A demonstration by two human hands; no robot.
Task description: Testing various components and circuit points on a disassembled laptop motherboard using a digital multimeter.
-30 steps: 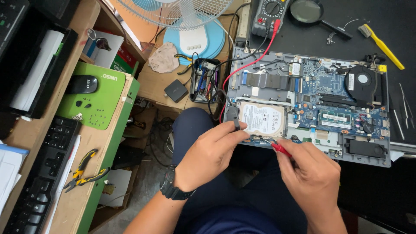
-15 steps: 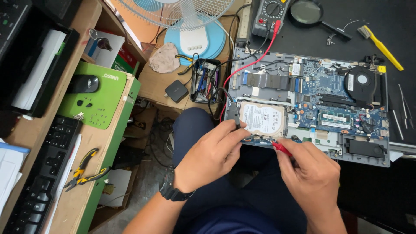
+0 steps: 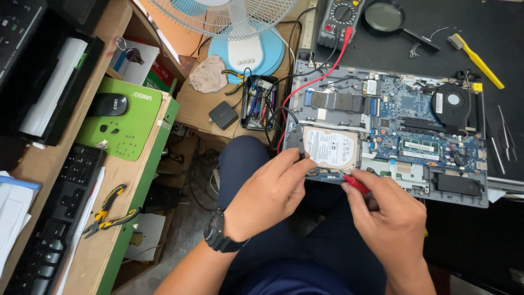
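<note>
An opened laptop (image 3: 393, 136) lies on the counter (image 3: 491, 33) in the right half of the frame, with a hard drive (image 3: 330, 147) set in its lower left corner. Above it, along the upper edge, a multimeter (image 3: 338, 22) sits left of a magnifying glass (image 3: 390, 19), and a brush (image 3: 475, 52) lies at upper right. Just below the laptop's near edge, the left hand (image 3: 267, 194) and the right hand (image 3: 390, 221) meet at centre. A fan (image 3: 234, 33) stands at upper centre. At far left, a keyboard (image 3: 49, 229) lies on a shelf (image 3: 109, 246), pliers (image 3: 106, 210) just right of it.
</note>
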